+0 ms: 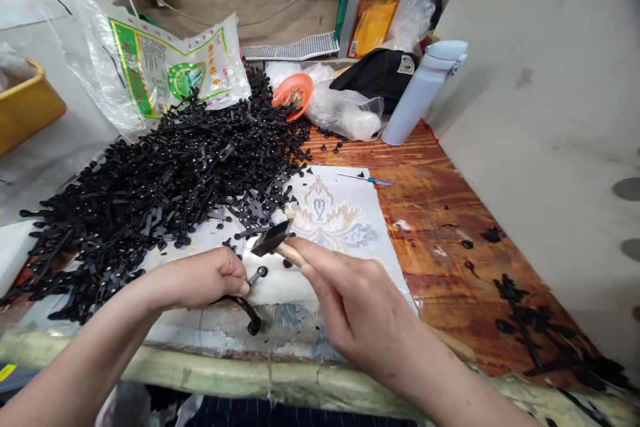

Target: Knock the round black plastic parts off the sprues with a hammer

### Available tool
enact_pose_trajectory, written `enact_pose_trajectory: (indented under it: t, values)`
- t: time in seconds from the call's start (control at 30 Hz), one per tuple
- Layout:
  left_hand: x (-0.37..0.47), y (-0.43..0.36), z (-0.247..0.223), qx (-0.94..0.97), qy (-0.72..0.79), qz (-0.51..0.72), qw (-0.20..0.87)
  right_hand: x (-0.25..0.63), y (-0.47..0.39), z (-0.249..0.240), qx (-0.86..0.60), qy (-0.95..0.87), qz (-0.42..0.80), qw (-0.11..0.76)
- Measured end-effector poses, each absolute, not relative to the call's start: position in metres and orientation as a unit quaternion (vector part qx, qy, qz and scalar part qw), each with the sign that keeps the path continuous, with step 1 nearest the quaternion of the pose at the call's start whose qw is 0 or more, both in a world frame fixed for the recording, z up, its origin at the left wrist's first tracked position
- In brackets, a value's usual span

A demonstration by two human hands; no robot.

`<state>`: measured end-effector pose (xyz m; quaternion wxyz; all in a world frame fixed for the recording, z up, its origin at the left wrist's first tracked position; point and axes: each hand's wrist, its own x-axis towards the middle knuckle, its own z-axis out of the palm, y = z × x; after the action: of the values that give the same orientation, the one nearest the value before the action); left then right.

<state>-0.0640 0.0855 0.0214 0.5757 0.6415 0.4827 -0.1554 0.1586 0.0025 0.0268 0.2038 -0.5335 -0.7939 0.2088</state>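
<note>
My right hand [350,293] is closed round the wooden handle of a small hammer [273,238]. The dark hammer head is tilted, above a white block or pad [280,288]. My left hand [213,275] pinches a black plastic strip [245,310] with a round end. One round end [259,273] lies at the edge of the white pad, just below the hammer head, and another hangs toward the front edge. How many strips sit in the left fingers is partly hidden. Behind the left hand spreads a big heap of similar black strips [200,153].
A patterned cloth [350,213] covers part of the wooden table [425,200], with a thin blue tool [373,180] on it. Behind stand an orange dish [300,83] and a light blue bottle [420,97]. More black pieces [530,333] lie at right, beside a grey panel [560,113].
</note>
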Motion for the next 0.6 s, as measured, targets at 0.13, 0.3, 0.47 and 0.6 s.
enact_pose_trajectory:
  t: [0.13, 0.3, 0.47, 0.6]
  values:
    - [-0.0662, 0.0875, 0.0193, 0.629, 0.49, -0.169, 0.58, 0.1554, 0.0007, 0.0189, -0.554, -0.799, 0.198, 0.123]
    - [-0.0684, 0.0868, 0.0173, 0.62, 0.49, -0.168, 0.59, 0.1544, -0.0029, 0.0173, -0.55, -0.792, 0.189, 0.184]
    - [-0.0684, 0.0852, 0.0165, 0.609, 0.499, -0.156, 0.596, 0.1529, -0.0032, 0.0188, -0.548, -0.811, 0.17, 0.111]
    - [-0.0685, 0.0852, 0.0151, 0.61, 0.498, -0.146, 0.599, 0.1515, -0.0031, 0.0237, -0.554, -0.79, 0.193, 0.176]
